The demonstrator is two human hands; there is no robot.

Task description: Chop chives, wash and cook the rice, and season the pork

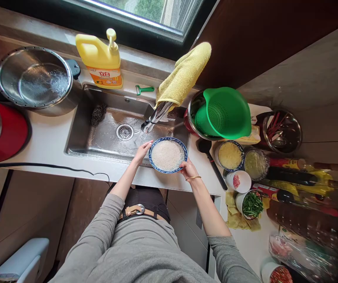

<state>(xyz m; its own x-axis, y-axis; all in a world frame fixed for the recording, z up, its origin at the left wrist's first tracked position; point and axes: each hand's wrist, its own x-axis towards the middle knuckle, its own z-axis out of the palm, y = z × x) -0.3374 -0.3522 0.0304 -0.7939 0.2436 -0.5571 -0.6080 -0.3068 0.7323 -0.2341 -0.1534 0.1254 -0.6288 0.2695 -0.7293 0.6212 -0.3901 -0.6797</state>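
Observation:
A blue-rimmed bowl (pixel 168 170) is held over the sink's front edge, between my two hands. Whitish grains that look like rice (pixel 169 155), seemingly wet, fill much of it. My left hand (pixel 142 152) grips the rim at the left, its thumb side against the bowl. At the lower right of the rim, my right hand (pixel 189 169) is closed on the bowl, its fingers partly hidden beneath. Behind the bowl is the metal sink (pixel 98 137), and the faucet (pixel 157 118), draped with a yellow towel (pixel 183 74), points into it.
A scrubber (pixel 98 114) lies in the sink. Behind stand a yellow detergent jug (pixel 101 63) and a green peeler (pixel 144 89). A steel pot (pixel 36 78) is left. On the right are a green colander (pixel 228 114), a black ladle (pixel 213 159), a bowl of pale shreds (pixel 230 155) and several bottles.

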